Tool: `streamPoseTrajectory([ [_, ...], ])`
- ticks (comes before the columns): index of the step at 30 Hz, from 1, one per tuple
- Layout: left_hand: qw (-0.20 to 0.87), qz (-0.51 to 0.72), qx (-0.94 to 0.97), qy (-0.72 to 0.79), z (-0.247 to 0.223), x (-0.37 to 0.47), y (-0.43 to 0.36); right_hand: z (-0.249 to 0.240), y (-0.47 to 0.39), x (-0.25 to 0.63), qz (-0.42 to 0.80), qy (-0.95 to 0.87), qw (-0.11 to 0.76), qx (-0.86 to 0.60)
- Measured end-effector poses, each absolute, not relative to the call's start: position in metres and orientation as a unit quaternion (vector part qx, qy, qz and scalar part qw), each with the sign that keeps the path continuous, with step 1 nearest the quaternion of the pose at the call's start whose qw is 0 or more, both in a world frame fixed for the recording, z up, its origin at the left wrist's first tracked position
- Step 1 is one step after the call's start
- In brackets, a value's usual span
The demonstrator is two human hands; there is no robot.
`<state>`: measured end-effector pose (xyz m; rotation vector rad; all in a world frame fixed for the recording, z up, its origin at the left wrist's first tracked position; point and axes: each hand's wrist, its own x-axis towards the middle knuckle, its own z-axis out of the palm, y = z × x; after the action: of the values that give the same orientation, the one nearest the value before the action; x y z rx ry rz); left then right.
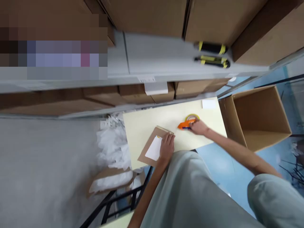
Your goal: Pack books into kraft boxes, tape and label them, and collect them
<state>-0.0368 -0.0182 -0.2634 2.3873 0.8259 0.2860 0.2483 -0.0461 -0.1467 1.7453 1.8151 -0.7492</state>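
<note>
A flat brown cardboard parcel (pixel 148 148) with a white label (pixel 154 148) lies at the near left of a pale yellow table (pixel 142 125). My left hand (pixel 167 146) rests flat on its right side, pressing it down. My right hand (pixel 199 127) is closed on an orange tape dispenser (pixel 186 123) with a yellowish tape roll, which sits on the table to the right of the parcel.
An open empty cardboard box (pixel 258 118) stands right of the table. A white card (pixel 209 104) lies at the table's far right corner. White packing bags (pixel 112 145) pile up to the left. Grey shelves behind hold cardboard boxes and two black-and-yellow tools (pixel 212 54).
</note>
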Motion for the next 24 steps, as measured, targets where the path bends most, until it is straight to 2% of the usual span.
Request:
streamPoseTrajectory([
  [3,0.313,0.107,0.887,0.323,-0.255,-0.035,-0.012,-0.139,-0.041,0.188,-0.311,0.561,0.156,0.751],
  [8,0.277,0.167,0.893,0.312,-0.240,-0.035,-0.001,-0.110,-0.034,0.129,-0.221,0.524,0.082,0.818],
  [14,0.289,0.182,0.883,0.321,-0.254,-0.045,0.004,-0.069,-0.029,0.157,-0.125,0.472,-0.001,0.872],
  [17,0.312,0.228,0.855,0.346,-0.243,-0.037,0.006,-0.036,-0.019,0.188,-0.073,0.452,-0.052,0.887],
  [20,0.325,0.319,0.796,0.397,-0.194,-0.007,0.028,0.012,0.007,0.208,-0.036,0.449,-0.118,0.885],
  [24,0.286,0.460,0.757,0.366,-0.079,0.057,0.091,0.078,0.067,0.218,-0.005,0.483,-0.153,0.862],
])
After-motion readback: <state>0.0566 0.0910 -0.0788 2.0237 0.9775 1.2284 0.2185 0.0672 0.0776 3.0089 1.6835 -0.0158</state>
